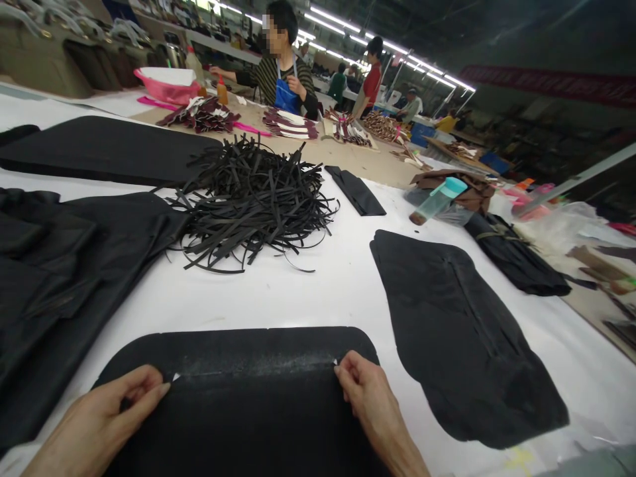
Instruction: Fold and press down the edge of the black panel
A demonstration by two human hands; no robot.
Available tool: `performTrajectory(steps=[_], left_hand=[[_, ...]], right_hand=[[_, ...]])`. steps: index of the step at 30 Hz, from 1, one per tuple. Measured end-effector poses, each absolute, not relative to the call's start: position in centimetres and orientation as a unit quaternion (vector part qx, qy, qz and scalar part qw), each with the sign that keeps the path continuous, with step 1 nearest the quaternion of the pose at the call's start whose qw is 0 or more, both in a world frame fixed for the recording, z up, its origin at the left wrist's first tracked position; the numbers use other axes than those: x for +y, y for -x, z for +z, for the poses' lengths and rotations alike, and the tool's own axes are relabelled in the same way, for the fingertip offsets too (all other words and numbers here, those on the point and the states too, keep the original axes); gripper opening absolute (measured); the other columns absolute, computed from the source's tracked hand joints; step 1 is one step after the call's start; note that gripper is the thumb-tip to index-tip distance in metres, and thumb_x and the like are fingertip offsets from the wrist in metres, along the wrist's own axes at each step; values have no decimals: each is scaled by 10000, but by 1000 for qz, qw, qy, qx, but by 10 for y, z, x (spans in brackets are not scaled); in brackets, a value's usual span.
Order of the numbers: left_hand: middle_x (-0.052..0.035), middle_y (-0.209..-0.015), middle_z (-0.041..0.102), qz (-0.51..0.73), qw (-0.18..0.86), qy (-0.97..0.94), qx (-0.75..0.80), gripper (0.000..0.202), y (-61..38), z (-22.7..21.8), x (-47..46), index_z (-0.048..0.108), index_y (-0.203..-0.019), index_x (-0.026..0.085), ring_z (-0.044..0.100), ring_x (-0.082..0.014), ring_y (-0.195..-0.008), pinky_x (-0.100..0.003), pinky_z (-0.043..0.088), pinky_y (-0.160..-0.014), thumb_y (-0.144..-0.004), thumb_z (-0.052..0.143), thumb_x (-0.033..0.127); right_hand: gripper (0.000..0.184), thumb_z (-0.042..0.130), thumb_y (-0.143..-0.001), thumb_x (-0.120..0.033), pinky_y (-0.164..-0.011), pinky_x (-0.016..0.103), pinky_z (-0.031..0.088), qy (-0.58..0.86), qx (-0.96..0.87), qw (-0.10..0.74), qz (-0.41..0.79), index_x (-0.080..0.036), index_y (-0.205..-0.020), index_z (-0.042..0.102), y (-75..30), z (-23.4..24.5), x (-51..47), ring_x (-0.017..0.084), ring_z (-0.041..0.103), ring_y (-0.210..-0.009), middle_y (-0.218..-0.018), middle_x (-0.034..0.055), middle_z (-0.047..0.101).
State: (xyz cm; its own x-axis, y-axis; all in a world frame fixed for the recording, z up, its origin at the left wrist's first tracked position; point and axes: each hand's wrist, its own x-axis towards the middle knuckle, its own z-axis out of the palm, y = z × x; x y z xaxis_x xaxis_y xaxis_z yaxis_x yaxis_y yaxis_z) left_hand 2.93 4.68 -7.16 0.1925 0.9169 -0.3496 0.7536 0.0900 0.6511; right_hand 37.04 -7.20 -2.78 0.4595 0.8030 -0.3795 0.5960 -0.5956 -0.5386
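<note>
Closest to the camera lies a black panel [248, 424] with rounded upper corners, flat on the white table [322, 291] and running out of view at the bottom edge. Across its upper part, just below the far edge, runs a pale strip [253, 366], thin and faintly shiny, stretched level from side to side. The left hand [112, 414] rests on the panel's left side with thumb and forefinger pinched together on the strip's left end, where a small white tip shows. The right hand [368, 391] has its fingers curled in and closed on the strip's right end, near the panel's upper right corner; a white tip shows there too. Just to the right, apart from the first, a second black panel [457, 331] lies flat and slanted on the table. To the left a dark fabric pile [59, 271] spreads in folds. Beyond the hands, in the middle of the table, sits a loose heap of black strips [248, 199], with a small folded black piece [355, 191] just to its right and a long black sheet [104, 149] behind it on the left. Farther right a bottle with a teal cap [437, 199] lies tilted. At the far bench a co-worker in a striped top [285, 79] stands near a pink basin [166, 83].
</note>
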Motion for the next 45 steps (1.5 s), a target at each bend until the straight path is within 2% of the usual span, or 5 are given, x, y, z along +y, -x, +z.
performTrajectory(steps=[16,21,25,31,45], left_hand=[[39,-539,530,65,255,-719,643,221,-42,-26,33,408,-743,259,558,-187,-543,-278,361,-529,-832,317,439],[-12,-957,704,210,187,-798,533,264,-42,-21,17,575,-1019,256,661,-184,-857,-228,507,-726,-847,378,295],[-3,-1191,626,213,67,-934,279,529,-70,-31,2,508,-1220,236,594,-154,-1060,-224,466,-932,-741,365,63],[-44,-1383,443,132,-25,-977,166,586,-97,-64,1,369,-1344,118,398,-190,-1275,-316,424,-1010,-759,398,95],[-24,-1320,524,144,-64,-952,263,626,-42,-49,-1,486,-1264,164,405,-151,-1266,-288,394,-1032,-699,312,-40]], right_hand=[[234,388,-862,-415,-531,269,362,860,-436,153,218,-251,-696,375,-369,-24,-80,167,509,-560,-609,-15,518],[217,332,-897,-260,-652,297,451,799,-573,165,76,-229,-1002,519,-349,-25,-86,216,616,-764,-912,79,629],[393,366,-796,-61,-758,306,449,651,-740,165,-48,-213,-1108,549,-302,-39,-75,220,607,-873,-1005,55,649],[308,425,-847,-174,-784,390,412,623,-755,150,-140,-196,-1117,572,-268,-59,-62,258,564,-886,-998,69,646],[438,377,-772,-61,-776,303,501,523,-818,51,-234,-104,-1160,577,-360,-85,-95,236,606,-933,-1048,105,656]])
